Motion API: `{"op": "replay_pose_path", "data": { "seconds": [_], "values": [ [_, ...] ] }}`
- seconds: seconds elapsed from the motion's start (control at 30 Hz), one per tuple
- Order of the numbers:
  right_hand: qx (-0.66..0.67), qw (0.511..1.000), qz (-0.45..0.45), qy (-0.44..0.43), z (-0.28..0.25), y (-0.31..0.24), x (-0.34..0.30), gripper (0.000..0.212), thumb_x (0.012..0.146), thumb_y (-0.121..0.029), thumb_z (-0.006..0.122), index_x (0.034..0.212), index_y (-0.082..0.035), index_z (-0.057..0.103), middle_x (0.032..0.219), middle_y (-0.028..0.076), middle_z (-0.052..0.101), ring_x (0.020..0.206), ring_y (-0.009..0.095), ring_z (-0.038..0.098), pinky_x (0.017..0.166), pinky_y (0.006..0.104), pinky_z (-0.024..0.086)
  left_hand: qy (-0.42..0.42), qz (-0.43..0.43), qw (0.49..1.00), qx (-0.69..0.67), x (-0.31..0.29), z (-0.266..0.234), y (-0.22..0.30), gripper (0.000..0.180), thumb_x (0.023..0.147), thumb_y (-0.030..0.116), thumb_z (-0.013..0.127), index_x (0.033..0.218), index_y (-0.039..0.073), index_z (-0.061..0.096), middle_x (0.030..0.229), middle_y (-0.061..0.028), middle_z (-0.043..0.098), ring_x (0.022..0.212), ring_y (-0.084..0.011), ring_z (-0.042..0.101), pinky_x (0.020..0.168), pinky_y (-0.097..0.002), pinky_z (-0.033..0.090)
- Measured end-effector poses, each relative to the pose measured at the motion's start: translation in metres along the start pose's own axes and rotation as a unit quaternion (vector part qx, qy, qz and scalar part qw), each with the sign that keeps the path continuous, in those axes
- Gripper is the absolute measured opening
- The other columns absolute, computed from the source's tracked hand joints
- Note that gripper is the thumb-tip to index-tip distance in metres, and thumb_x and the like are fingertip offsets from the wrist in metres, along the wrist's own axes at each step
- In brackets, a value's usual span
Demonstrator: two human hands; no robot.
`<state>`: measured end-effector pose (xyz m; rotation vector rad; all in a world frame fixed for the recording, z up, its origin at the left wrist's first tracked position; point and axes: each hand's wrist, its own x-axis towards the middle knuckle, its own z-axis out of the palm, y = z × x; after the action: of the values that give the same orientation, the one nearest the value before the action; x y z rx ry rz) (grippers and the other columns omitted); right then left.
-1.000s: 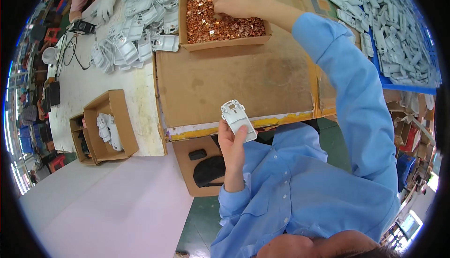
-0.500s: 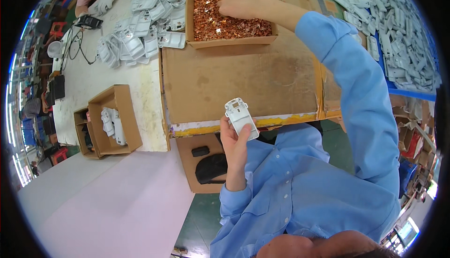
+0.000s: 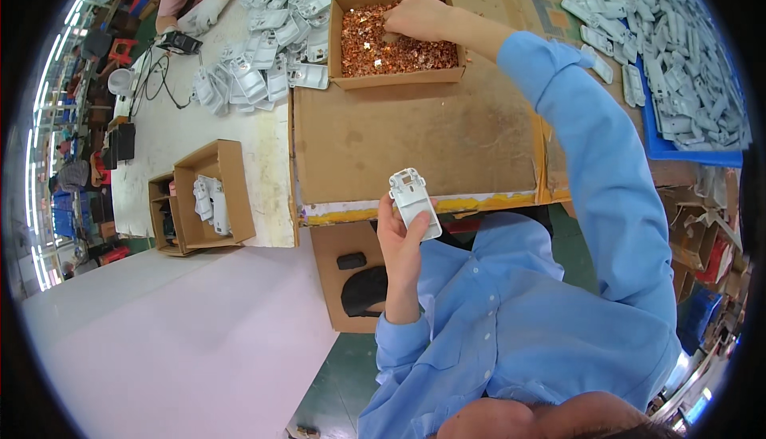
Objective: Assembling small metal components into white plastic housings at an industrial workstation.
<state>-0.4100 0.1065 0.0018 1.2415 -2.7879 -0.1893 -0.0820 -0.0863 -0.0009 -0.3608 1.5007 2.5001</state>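
Note:
My left hand (image 3: 400, 235) holds a white plastic housing (image 3: 414, 203) upright near the table's front edge, thumb across its lower part. The housing has a rectangular cutout near its top. Farther off, my right hand (image 3: 419, 18) reaches into a cardboard box (image 3: 399, 81) filled with small copper-coloured metal pieces (image 3: 375, 48). Its fingers are bent together at the surface of the pieces, and what they pinch, if anything, is hidden.
A pile of white housings (image 3: 247, 72) lies left of the box. At the right, a blue crate (image 3: 678, 150) holds many similar parts. Smaller cardboard boxes (image 3: 233, 187) stand at the left table edge. A co-worker's gloved hand (image 3: 209, 9) is at the far left.
The view has shifted a little, so the table and boxes sit slightly farther right. My right hand remains in the box of copper pieces; my left still holds the housing.

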Motion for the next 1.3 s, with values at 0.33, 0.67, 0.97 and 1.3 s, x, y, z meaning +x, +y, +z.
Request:
{"op": "replay_pose_path", "data": {
  "seconds": [0.33,0.67,0.97,1.3],
  "values": [
    [-0.003,0.998,0.004,-0.059,0.001,-0.004,0.018,0.007,0.077,-0.008,0.061,0.081,-0.008,0.067,0.093,0.008,0.067,0.090,0.028,0.066,0.073,0.0399,0.054,0.016,-0.016,1.000,0.010,0.007,-0.003,0.000,0.049,0.087,0.001,0.060,0.132,-0.001,0.040,0.106,-0.0136,0.066,0.094,-0.0158,0.066,0.079,-0.0267,0.053],
    [-0.034,0.999,-0.003,-0.039,-0.011,-0.002,0.007,0.011,0.082,-0.011,0.060,0.090,-0.006,0.065,0.099,0.007,0.065,0.092,0.028,0.066,0.075,0.0399,0.054,0.010,-0.009,1.000,-0.002,0.011,0.000,0.000,0.047,0.089,0.003,0.057,0.132,0.000,0.039,0.114,-0.0142,0.063,0.103,-0.0179,0.064,0.082,-0.0273,0.052],
    [0.137,0.977,0.009,0.162,-0.098,-0.077,-0.112,0.008,0.086,-0.014,0.058,0.086,-0.007,0.054,0.079,0.008,0.056,0.074,0.030,0.060,0.061,0.0418,0.049,-0.086,0.006,0.993,0.075,0.004,0.018,0.001,0.041,0.093,0.006,0.043,0.133,0.003,0.037,0.110,-0.0113,0.063,0.096,-0.0142,0.061,0.075,-0.0243,0.050],
    [0.185,0.967,0.019,0.172,-0.110,-0.186,-0.235,0.011,0.076,-0.011,0.063,0.081,-0.007,0.054,0.076,0.007,0.056,0.068,0.027,0.060,0.059,0.0388,0.047,-0.163,0.090,0.971,0.150,-0.032,0.079,-0.014,0.040,0.091,0.001,0.041,0.131,0.002,0.034,0.098,-0.0080,0.058,0.083,-0.0127,0.058,0.074,-0.0278,0.049]
  ]
}}
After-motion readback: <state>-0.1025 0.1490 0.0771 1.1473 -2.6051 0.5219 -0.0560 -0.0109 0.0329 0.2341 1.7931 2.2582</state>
